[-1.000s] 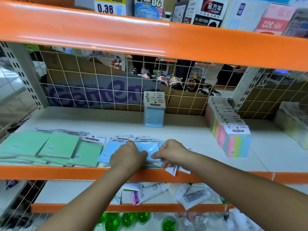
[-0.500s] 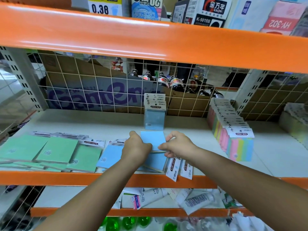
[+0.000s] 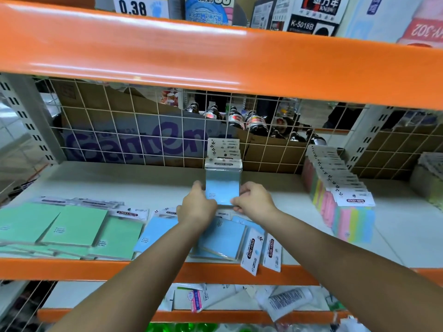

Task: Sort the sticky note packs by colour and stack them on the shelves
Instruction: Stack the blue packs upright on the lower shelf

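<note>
My left hand (image 3: 197, 207) and my right hand (image 3: 253, 201) grip a blue sticky note pack (image 3: 222, 189) by its two sides, upright, just in front of the standing row of blue packs (image 3: 224, 152) at the back of the shelf. More blue packs (image 3: 221, 238) lie loose under my wrists near the shelf's front edge. Green packs (image 3: 72, 226) lie flat to the left. A row of rainbow-striped packs (image 3: 347, 207) stands to the right.
The white shelf board (image 3: 119, 183) has an orange front lip (image 3: 72, 269) and a wire grid back (image 3: 143, 130). An orange beam (image 3: 215, 61) runs overhead. Tubes and packets (image 3: 282, 300) lie on the shelf below. More packs (image 3: 429, 178) stand at far right.
Both hands lifted a blue pack from the loose pile at the front and carried it back and up to the standing blue row.
</note>
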Demonstrator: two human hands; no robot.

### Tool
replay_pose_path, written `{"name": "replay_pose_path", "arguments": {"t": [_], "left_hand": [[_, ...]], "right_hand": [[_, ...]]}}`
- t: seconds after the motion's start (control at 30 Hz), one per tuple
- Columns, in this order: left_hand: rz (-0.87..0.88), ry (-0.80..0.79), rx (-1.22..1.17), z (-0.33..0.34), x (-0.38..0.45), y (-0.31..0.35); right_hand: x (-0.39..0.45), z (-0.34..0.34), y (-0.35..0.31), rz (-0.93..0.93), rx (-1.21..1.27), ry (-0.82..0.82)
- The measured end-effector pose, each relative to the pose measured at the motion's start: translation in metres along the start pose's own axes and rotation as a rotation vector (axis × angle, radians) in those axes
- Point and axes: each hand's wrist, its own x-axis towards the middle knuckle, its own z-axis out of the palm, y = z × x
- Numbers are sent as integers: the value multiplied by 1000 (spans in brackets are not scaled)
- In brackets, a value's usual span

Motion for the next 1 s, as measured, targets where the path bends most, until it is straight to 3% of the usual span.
{"name": "replay_pose_path", "arguments": {"t": [0.2, 0.57, 0.77, 1.0], "left_hand": [[-23, 9, 18, 9, 20, -5], [-15, -77, 258, 21, 44, 0], [45, -80, 375, 25, 61, 2], [46, -125, 389, 27, 77, 1]], "right_hand": [[17, 7, 1, -75, -131, 43], [36, 14, 17, -16, -290, 23], [45, 16, 15, 0, -261, 32], [54, 20, 10, 39, -357, 38]]}}
